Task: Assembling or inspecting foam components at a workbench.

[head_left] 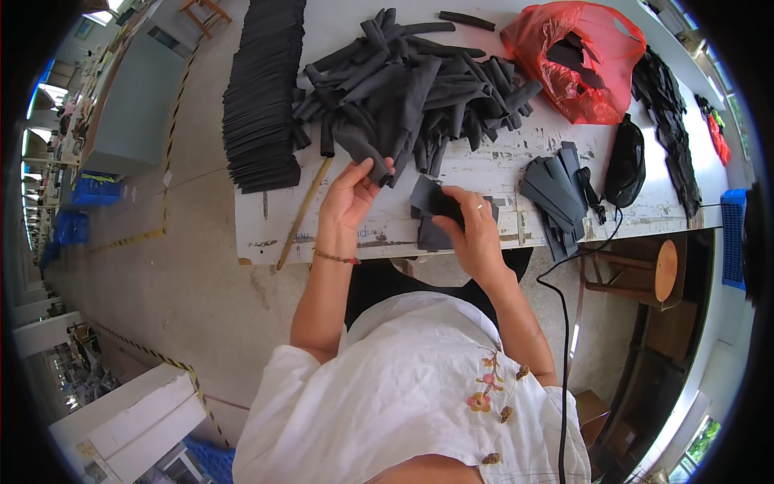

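Observation:
My left hand (355, 194) is closed on the near end of a dark grey fabric strip (360, 149), at the front of a large heap of loose, curled strips (435, 85). To its right, my right hand (472, 226) grips a dark fabric piece (439, 200) between thumb and fingers. Flat dark pieces (434, 236) lie on the table just under that hand. Left of the heap, a long row of tightly stacked dark strips (262, 105) runs away from me. Fanned-out flat strips (556, 194) rest to the right of my right hand.
A wooden stick (305, 211) lies across the worn white table's (262, 234) front edge. At the right are a red plastic bag (601, 97) with dark pieces inside, a black pouch (625, 165) and a cable (567, 323) hanging past the edge. A wooden stool (663, 270) stands below.

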{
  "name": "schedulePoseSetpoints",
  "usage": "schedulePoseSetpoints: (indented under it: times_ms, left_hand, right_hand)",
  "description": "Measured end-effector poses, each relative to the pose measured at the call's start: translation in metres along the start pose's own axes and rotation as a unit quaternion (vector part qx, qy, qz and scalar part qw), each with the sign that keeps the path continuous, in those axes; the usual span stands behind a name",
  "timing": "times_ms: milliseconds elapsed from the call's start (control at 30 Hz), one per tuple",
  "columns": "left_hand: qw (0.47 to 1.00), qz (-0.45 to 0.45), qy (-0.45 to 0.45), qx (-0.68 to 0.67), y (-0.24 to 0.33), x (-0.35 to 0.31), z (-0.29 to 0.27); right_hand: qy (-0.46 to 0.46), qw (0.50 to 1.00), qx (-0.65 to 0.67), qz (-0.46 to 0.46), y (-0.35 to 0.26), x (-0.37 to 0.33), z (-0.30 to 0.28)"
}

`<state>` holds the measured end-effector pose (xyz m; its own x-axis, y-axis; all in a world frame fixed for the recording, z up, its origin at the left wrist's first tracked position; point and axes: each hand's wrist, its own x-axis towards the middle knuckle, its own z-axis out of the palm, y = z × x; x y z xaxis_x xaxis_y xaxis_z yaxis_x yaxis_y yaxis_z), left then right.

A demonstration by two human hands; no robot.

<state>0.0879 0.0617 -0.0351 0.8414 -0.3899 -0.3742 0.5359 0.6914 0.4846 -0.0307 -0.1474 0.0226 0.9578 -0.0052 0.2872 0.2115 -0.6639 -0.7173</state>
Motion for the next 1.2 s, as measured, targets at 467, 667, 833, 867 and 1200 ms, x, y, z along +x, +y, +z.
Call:
schedulePoseSetpoints:
  times_ms: [467,667,833,867,1200]
  left_hand:
    - [0.997,0.046,0.054,0.044,-0.012,-0.014,0.033]
    - [0.996,0.049,0.067,0.044,-0.018,-0.011,0.023]
    - [0.998,0.024,0.044,0.039,-0.018,-0.007,0.025]
    - [0.999,0.015,0.038,0.026,-0.018,-0.005,0.026]
    - [0.999,-0.034,-0.030,-0.004,-0.015,-0.004,0.025]
  right_hand:
    - [-0.025,0.995,0.076,0.060,-0.006,0.000,-0.003]
    - [-0.011,0.995,0.080,0.055,-0.010,0.002,-0.010]
    - [0.022,0.999,0.010,-0.039,-0.015,0.016,-0.020]
    - [0.026,0.998,-0.003,-0.059,-0.016,0.018,-0.021]
    - [0.015,0.993,-0.066,-0.102,-0.018,0.035,-0.027]
